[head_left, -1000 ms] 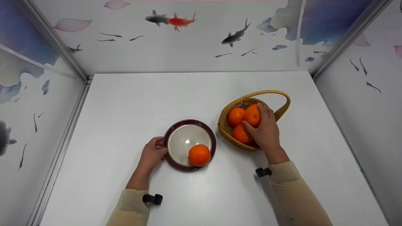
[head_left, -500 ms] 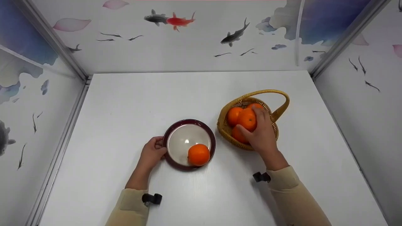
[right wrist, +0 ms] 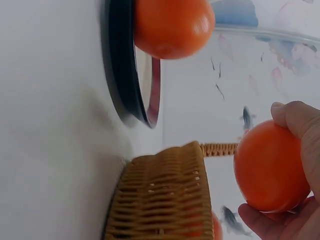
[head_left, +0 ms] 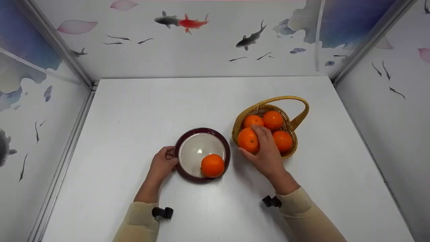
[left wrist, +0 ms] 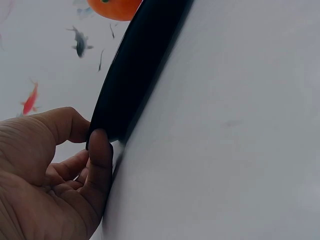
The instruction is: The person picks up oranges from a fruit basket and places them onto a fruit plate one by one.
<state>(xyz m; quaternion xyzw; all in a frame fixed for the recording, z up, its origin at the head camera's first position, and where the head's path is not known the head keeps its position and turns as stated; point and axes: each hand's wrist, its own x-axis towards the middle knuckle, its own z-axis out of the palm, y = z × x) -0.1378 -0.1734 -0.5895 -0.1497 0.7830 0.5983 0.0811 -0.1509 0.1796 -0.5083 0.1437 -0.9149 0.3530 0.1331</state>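
My left hand (head_left: 164, 163) pinches the left rim of a cream plate (head_left: 195, 148) with a dark red border; the left wrist view shows thumb and fingers on the plate's edge (left wrist: 135, 75). One orange (head_left: 212, 166) rests on the plate, toward its lower right. Another orange (right wrist: 270, 167) is gripped by my right hand (head_left: 268, 154), held above the left front rim of a wicker basket (head_left: 294, 134). Inside the basket lie three oranges, among them one at the back (head_left: 272, 120) and one at the right (head_left: 282, 141).
The basket's arched handle (head_left: 285, 97) rises over its back right side. Both stand on a white table (head_left: 151, 107), the plate left of the basket with a small gap between. Printed wall panels (head_left: 215, 50) enclose the table at the back and sides.
My right hand has lifted an orange out from among the others and carried it left and toward me, to the basket's front rim. The left hand and plate have stayed put.
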